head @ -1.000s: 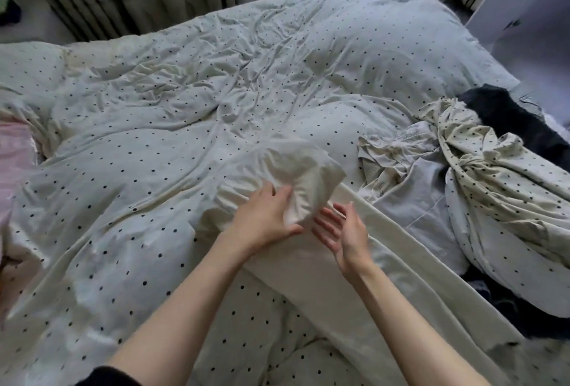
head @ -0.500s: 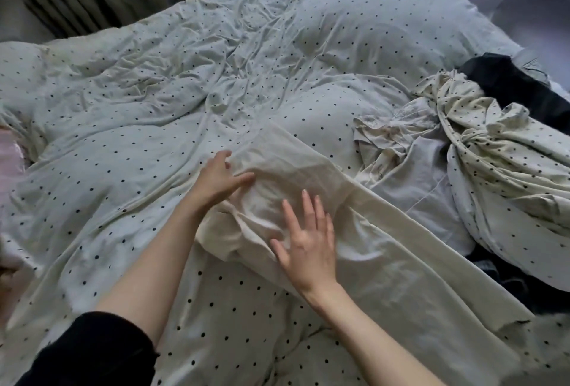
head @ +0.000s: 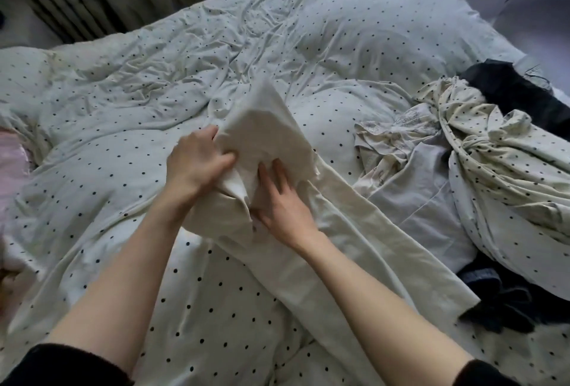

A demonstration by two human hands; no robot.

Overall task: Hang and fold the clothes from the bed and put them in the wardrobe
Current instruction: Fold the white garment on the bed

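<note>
- Bed point(head: 308, 46), spread with a rumpled polka-dot duvet, filling the view from 9 to 3 o'clock; ribbed curtain or radiator point(head: 71, 0) behind at 11 o'clock, too dim to tell which.
- Pile of unfolded clothes point(head: 493, 169) at 3 o'clock: dotted cream piece, pale grey piece, dark garments at the edge.
- Cream garment point(head: 354, 246) at centre, long section trailing toward 5 o'clock, upper end lifted into a peak.
- Left hand point(head: 194, 163) gripping the raised end, fingers curled into the cloth.
- Right hand point(head: 282, 200) lying on the fabric just beside it, fingers straight and slightly spread.
- Probably best for the fold: pin the crease flat, bring the raised end over in line with the edges, smooth outward before releasing.
</note>
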